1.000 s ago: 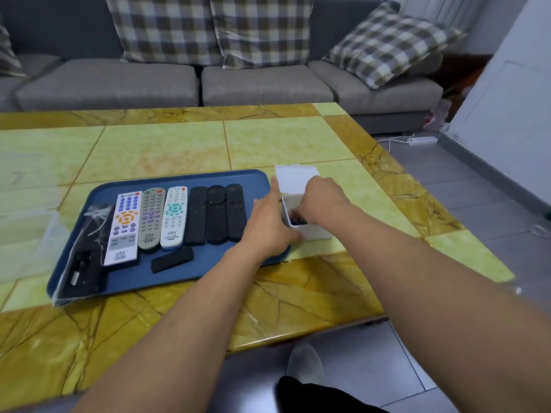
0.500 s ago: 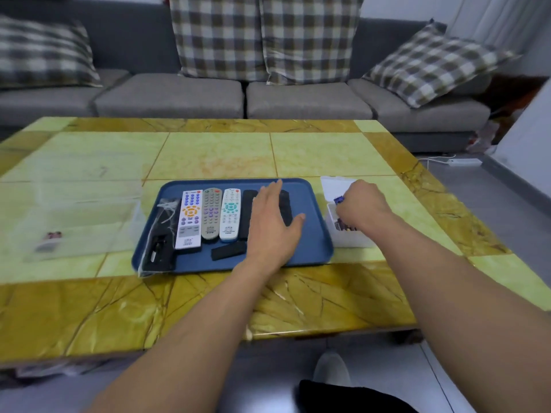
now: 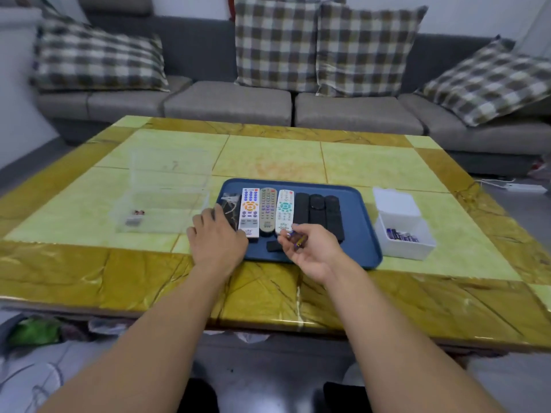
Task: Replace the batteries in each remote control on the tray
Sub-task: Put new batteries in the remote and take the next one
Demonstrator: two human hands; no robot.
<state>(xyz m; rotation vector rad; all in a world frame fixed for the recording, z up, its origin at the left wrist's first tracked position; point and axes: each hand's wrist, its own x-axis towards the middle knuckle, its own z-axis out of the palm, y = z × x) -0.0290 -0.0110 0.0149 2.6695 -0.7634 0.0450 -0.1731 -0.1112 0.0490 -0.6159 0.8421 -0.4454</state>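
A blue tray (image 3: 362,234) lies on the table with a row of remotes: a white one with orange buttons (image 3: 249,210), a grey one (image 3: 267,209), a white one with teal buttons (image 3: 284,208) and three black ones (image 3: 317,208). A loose black battery cover (image 3: 272,246) lies at the tray's front. My right hand (image 3: 311,250) hovers over the tray front, shut on blue batteries (image 3: 296,238). My left hand (image 3: 216,236) rests palm down on a black remote in a plastic bag (image 3: 229,201) at the tray's left end; whether it grips it is unclear.
A white box (image 3: 413,250) with more blue batteries (image 3: 401,234) stands right of the tray, its lid (image 3: 395,204) behind it. A clear plastic container (image 3: 167,192) holding a few small items sits left. A grey sofa with plaid cushions lies beyond the table.
My right hand left the white box and came over the tray front holding batteries. My left hand slid from the black remotes to the bagged remote at the tray's left end.
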